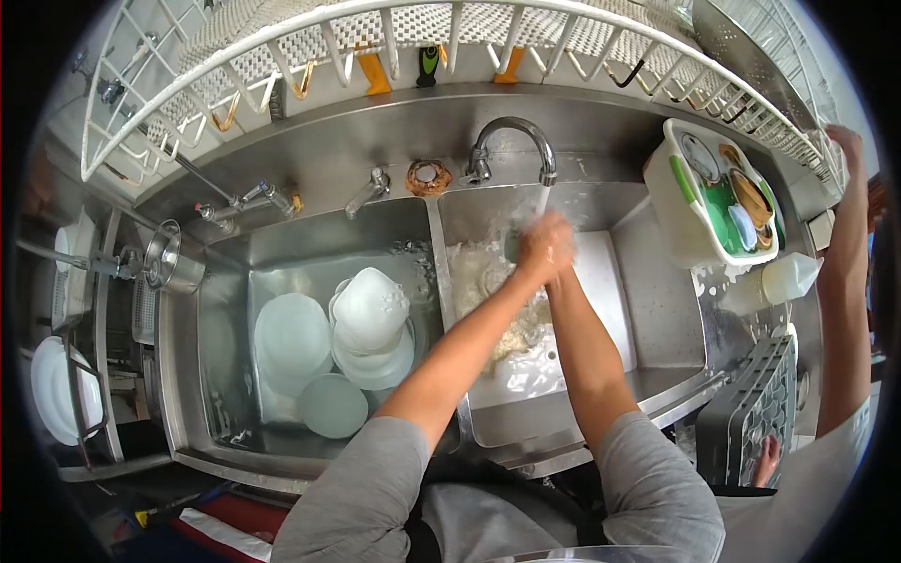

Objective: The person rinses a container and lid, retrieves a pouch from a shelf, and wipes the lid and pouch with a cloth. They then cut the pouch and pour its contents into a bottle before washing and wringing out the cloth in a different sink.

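Observation:
My left hand (pixel 537 255) and my right hand (pixel 562 242) are pressed together under the running tap (pixel 547 174), over the right-hand sink basin (pixel 667 281). Motion smears their fingers, and I cannot tell whether anything is held between them. Water streams from the curved spout onto the hands. Just left of them, a dark green patch (pixel 512 246) shows. Below, foamy water with pale yellowish scraps (pixel 514 342) spreads over a white surface (pixel 608 281) on the basin floor.
The left basin (pixel 225 328) holds water with white plates (pixel 293 338) and stacked bowls (pixel 372 308). A white tub (pixel 674 206) of utensils stands at right, beside a translucent bottle (pixel 790 279). A wire rack (pixel 413 23) overhangs the back. Another person's arm (pixel 845 281) reaches up at far right, near a grey crate (pixel 746 413).

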The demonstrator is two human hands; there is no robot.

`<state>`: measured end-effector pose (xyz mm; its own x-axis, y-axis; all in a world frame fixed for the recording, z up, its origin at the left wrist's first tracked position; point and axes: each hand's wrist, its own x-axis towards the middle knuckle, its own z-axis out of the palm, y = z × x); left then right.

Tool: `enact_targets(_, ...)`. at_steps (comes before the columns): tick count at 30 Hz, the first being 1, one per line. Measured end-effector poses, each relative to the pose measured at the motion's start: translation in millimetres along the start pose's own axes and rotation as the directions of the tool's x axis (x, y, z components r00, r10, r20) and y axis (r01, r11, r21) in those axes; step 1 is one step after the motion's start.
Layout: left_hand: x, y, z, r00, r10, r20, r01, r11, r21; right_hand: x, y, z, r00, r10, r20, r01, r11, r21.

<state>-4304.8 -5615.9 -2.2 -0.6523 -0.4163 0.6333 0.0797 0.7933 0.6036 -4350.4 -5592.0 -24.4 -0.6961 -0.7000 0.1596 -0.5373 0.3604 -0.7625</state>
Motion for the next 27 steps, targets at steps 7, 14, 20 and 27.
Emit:
enact_targets(7,2,-42,-50,0.840,-0.523,0.144,0.514,0.853,0.096,4,51,-21,0.788,0.401,0.468,-0.616,0.538,0.576)
enact_targets(14,-63,-93,0,0.387,-0.909,0.156,0.920,0.368,-0.139,-5,-36,-65,0.991,0.115,0.068,-0.132,0.920,0.370)
enact_targets(20,-52,-85,-30,0.451,-0.823,0.345,0.874,0.486,0.018,8,-18,-57,0.967,0.159,0.200,-0.214,0.932,0.293)
enact_targets(27,-22,-48,-56,0.592,-0.570,0.569,0.725,0.686,-0.067,12,-28,-54,0.980,0.198,0.008,-0.190,0.929,0.318)
